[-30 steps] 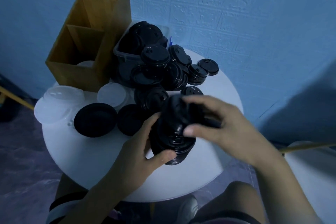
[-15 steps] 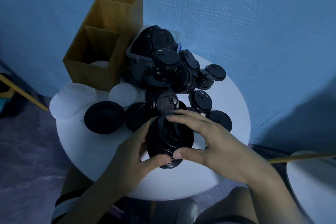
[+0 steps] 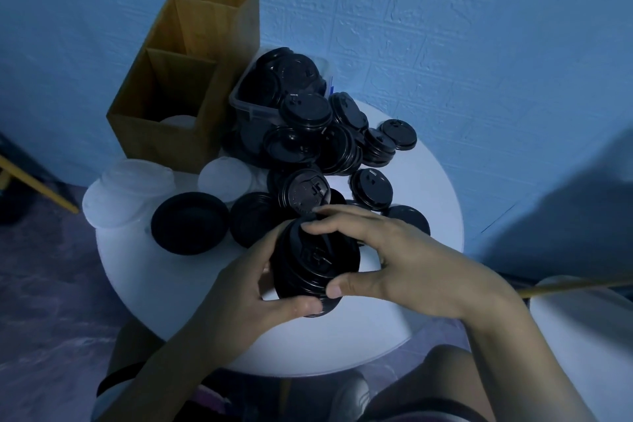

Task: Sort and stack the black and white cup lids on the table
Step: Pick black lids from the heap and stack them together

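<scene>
A stack of black cup lids (image 3: 313,264) is held above the round white table (image 3: 421,284). My left hand (image 3: 246,295) grips the stack from the left and below, thumb under its lower rim. My right hand (image 3: 394,257) grips it from the right, fingers over the top lid and thumb on the rim. Behind them lies a loose heap of black lids (image 3: 322,144), some spilling out of a clear plastic bin (image 3: 246,103). White lids (image 3: 126,192) lie at the table's left, one more white lid (image 3: 224,178) beside them.
A tall wooden two-compartment box (image 3: 178,86) stands at the back left with a white lid inside. Two upturned black lids (image 3: 190,223) lie left of my hands. A blue wall is close behind. A second white table (image 3: 582,329) is at the right, my knees below.
My right hand has brought its lids down onto the stack in my left hand and now clasps the top. The view has shifted so that the table sits further right.
</scene>
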`<control>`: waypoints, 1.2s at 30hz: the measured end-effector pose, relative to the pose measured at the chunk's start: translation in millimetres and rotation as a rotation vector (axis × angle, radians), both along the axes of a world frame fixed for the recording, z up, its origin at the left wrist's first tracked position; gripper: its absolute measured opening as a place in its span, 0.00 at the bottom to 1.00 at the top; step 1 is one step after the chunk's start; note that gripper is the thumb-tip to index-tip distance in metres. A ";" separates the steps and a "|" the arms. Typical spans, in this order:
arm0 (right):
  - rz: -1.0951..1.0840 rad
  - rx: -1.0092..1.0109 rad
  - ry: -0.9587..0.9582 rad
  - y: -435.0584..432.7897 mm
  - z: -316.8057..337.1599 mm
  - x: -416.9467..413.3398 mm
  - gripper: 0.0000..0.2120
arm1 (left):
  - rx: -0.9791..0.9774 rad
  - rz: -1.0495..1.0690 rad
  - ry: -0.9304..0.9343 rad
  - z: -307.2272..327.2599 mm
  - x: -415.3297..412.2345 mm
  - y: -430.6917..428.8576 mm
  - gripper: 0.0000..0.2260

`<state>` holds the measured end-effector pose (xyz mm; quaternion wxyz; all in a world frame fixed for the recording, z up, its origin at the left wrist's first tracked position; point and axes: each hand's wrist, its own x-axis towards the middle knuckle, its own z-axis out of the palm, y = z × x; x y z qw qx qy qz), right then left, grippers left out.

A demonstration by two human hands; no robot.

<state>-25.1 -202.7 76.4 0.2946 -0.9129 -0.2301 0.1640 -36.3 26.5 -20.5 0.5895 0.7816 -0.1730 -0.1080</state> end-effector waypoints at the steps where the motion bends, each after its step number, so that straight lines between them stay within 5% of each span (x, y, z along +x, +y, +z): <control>1: 0.003 -0.001 0.003 0.2 0.5 0.3 0.31 | 0.001 0.001 0.002 -0.1 0.1 0.2 0.39; 20: -0.134 -0.057 -0.153 13.0 -7.5 -17.2 0.42 | 0.036 0.002 -0.083 0.5 0.6 -1.8 0.37; 26: -0.194 0.078 -0.100 9.1 -19.2 -17.3 0.45 | 0.043 0.027 -0.158 -1.2 0.0 0.0 0.49; 36: -0.223 0.135 -0.082 8.2 -27.8 -15.7 0.46 | 0.023 0.033 -0.166 -8.2 -1.7 2.1 0.36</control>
